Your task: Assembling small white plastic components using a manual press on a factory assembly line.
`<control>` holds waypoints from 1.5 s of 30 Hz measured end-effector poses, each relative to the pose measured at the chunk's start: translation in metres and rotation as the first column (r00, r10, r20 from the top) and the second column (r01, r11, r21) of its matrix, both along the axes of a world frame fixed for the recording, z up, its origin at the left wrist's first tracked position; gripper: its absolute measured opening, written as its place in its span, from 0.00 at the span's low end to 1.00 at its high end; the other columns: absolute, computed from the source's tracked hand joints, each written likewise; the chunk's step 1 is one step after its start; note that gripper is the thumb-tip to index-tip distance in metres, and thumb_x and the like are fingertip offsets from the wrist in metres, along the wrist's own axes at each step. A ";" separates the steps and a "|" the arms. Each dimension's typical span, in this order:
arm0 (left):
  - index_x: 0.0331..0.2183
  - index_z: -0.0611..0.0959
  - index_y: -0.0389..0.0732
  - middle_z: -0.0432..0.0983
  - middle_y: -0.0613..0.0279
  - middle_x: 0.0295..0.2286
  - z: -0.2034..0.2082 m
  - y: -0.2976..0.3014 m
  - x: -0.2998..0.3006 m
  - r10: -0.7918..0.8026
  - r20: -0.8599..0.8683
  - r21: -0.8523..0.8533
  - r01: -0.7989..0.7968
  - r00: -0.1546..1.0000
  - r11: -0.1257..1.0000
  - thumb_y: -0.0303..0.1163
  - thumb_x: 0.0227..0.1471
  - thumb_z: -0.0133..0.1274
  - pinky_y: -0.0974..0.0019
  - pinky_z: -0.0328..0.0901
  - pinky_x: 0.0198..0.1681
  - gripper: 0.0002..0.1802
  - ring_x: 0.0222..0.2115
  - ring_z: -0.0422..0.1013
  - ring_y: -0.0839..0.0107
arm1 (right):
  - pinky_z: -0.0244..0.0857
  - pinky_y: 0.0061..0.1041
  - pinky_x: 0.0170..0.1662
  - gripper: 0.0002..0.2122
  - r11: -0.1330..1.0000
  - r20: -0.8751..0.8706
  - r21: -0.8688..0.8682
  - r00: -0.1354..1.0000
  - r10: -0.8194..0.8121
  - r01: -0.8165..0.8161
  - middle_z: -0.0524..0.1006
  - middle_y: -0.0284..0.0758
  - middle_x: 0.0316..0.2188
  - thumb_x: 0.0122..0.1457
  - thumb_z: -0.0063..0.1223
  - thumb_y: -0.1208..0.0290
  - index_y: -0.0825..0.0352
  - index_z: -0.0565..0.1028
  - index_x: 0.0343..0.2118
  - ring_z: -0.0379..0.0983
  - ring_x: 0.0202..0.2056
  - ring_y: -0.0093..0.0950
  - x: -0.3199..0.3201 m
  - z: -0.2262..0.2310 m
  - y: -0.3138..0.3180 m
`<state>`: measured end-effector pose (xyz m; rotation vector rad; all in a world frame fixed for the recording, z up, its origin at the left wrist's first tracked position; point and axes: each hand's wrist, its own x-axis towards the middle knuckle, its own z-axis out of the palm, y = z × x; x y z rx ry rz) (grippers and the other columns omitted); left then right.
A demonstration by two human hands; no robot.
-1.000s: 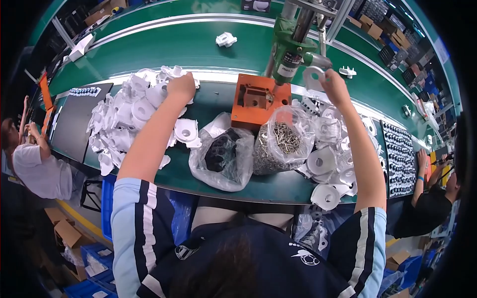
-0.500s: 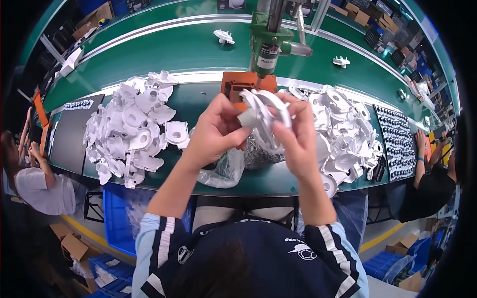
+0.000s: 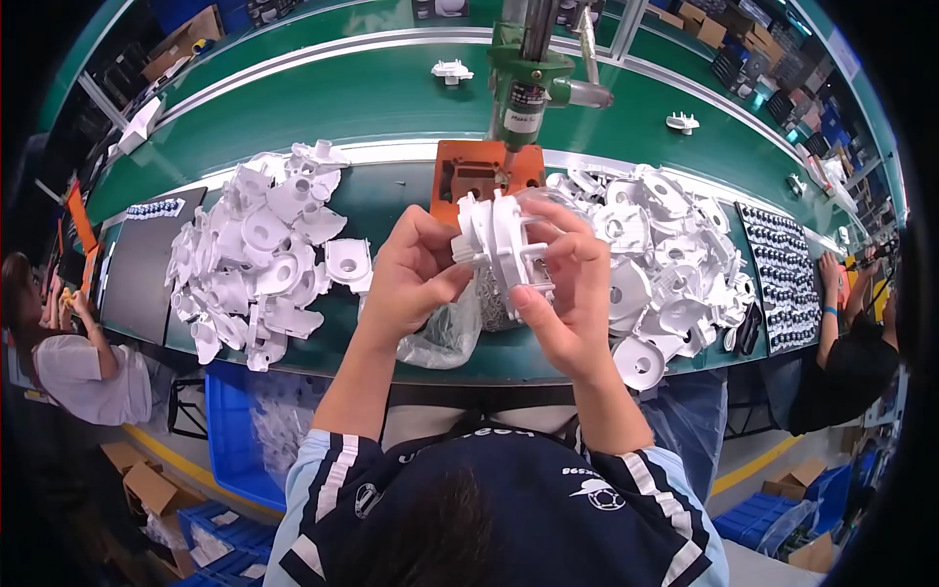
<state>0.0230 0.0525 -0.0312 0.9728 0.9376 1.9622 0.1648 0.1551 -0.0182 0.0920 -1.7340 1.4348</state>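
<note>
Held up in front of me above the bench is a white plastic housing [image 3: 507, 245], with rounded plates and short pegs on its right side. My right hand [image 3: 575, 303] grips it from the right, thumb on the near edge and fingers behind. My left hand [image 3: 403, 279] is closed, thumb and fingertips at a short ribbed white stub on the housing's left side. Whether that stub is a separate piece I cannot tell. Just beyond stands an orange fixture [image 3: 452, 210] beneath a green hand press [image 3: 526, 93]. A clear plastic bag [image 3: 442, 340] lies under my hands.
Heaps of white housings lie left [image 3: 262, 235] and right [image 3: 675, 256]. A black tray [image 3: 778, 279] of small parts is farther right. Single housings rest on the green belt [image 3: 342, 88]. A blue bin [image 3: 230, 440] stands below the bench. Co-workers sit at both sides.
The housing has turned, so its pegs now face right, and both hands have come slightly nearer to me. The white piece on the belt beyond has shifted right.
</note>
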 end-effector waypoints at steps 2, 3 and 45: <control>0.32 0.64 0.40 0.69 0.63 0.27 -0.003 -0.002 0.000 0.019 -0.011 -0.014 -0.019 1.000 1.000 0.19 0.42 0.54 0.76 0.61 0.23 0.16 0.22 0.66 0.80 | 0.58 0.32 0.51 0.17 0.998 0.006 0.037 0.998 -0.055 0.055 0.57 0.48 0.53 0.51 0.53 0.74 0.65 0.58 0.40 0.61 0.49 0.35 0.001 -0.001 0.000; 0.32 0.65 0.39 0.69 0.63 0.27 -0.005 -0.003 0.000 -0.009 -0.003 -0.013 0.009 1.000 1.000 0.19 0.42 0.54 0.75 0.61 0.23 0.16 0.22 0.66 0.80 | 0.57 0.33 0.51 0.18 1.000 0.064 0.018 0.998 -0.015 0.014 0.57 0.47 0.52 0.51 0.54 0.74 0.65 0.58 0.41 0.61 0.49 0.34 0.002 -0.002 -0.001; 0.30 0.72 0.37 0.72 0.52 0.31 -0.051 0.087 -0.086 0.170 -0.946 0.249 -0.284 -0.278 0.926 0.26 0.46 0.48 0.58 0.65 0.46 0.06 0.34 0.70 0.54 | 0.63 0.33 0.33 0.05 0.652 0.383 0.744 0.706 -0.595 0.147 0.72 0.37 0.25 0.44 0.54 0.75 0.66 0.72 0.26 0.69 0.29 0.37 0.000 -0.032 0.042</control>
